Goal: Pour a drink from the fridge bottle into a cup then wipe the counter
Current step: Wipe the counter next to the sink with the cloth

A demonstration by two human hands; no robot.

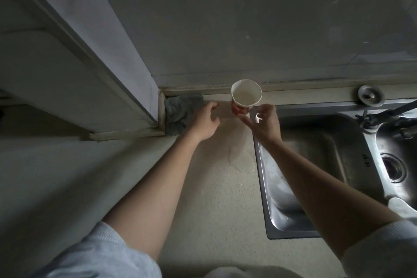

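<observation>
Reference landmark: the steel sink (259, 165), set in the counter (203, 198).

The cup (246, 97), paper with red print, is just beyond the sink's far-left corner, near the wall, its mouth tilted toward the camera.

The right hand (265, 124) is at that same corner. Its curved fingers (246, 121) touch the cup's base; whether they grip it cannot be told.

The left hand (206, 121) is left of the sink, fingers loosely curled and holding nothing, at the right edge of a grey cloth (178, 110). The cloth lies farther left of the sink, in the counter's back corner.

A pale puddle (234, 156) lies on the counter just beside the sink's left rim.
</observation>
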